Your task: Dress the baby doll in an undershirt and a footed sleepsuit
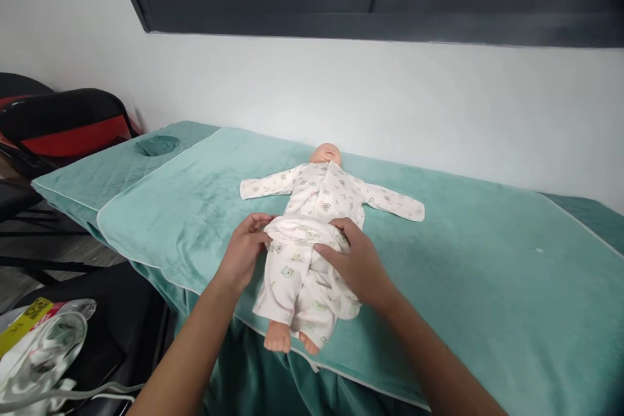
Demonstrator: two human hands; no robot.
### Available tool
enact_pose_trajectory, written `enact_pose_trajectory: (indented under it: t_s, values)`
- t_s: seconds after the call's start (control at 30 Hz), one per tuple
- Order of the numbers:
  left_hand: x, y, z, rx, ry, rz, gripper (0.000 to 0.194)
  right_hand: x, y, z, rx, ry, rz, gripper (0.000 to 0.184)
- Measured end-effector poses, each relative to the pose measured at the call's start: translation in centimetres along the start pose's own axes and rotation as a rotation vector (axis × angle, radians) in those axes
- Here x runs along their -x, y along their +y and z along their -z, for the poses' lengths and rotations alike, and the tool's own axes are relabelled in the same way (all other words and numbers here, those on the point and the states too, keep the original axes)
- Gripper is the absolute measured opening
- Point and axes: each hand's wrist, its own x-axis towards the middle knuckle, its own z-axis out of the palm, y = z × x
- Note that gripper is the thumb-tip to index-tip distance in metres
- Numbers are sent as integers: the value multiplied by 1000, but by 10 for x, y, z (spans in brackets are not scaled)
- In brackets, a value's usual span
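A baby doll (326, 153) lies on its back, its head toward the wall and its feet toward me. It wears a white printed top (322, 192) with both sleeves spread out sideways. White printed pants (285, 273) cover its legs, and the bare feet stick out below the cuffs. My left hand (247, 247) pinches the waistband at the doll's hip on the left. On the other side my right hand (358, 260) grips the waistband between thumb and fingers. The pants' waist is bunched over the lower edge of the top.
A green padded bed (478, 260) with a face hole at its left end stands along the white wall under a window. Black and red chairs (73, 130) are at the left. On a black seat at lower left lie plastic packages (43, 344) and a grey cable (97, 391).
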Motion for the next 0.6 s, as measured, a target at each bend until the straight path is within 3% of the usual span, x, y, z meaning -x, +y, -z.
enact_pose_trajectory:
  t_s: [0.07,0.17,0.23,0.3,0.37,0.43,0.5,0.6]
  values:
    - [-1,7,0,77,11,-54,33,-2,3,4,-59,4,65,20]
    - [-5,18,-10,-135,45,-181,21,-9,7,5,83,130,156,15]
    - [-9,22,-21,-390,-77,-248,21,-16,8,1,334,180,226,20]
    - [-13,23,-34,-683,-276,-350,32,-23,7,-5,552,166,272,24]
    - [-15,23,-47,-988,-395,-469,45,-29,3,-10,667,157,267,17]
    - [-16,22,-59,-1241,-356,-563,45,-34,1,-12,691,169,235,5]
    - [-15,21,-67,-1406,-260,-641,35,-37,3,-9,620,193,206,11]
    - [-16,21,-71,-1462,-168,-706,21,-36,15,5,337,297,110,16]
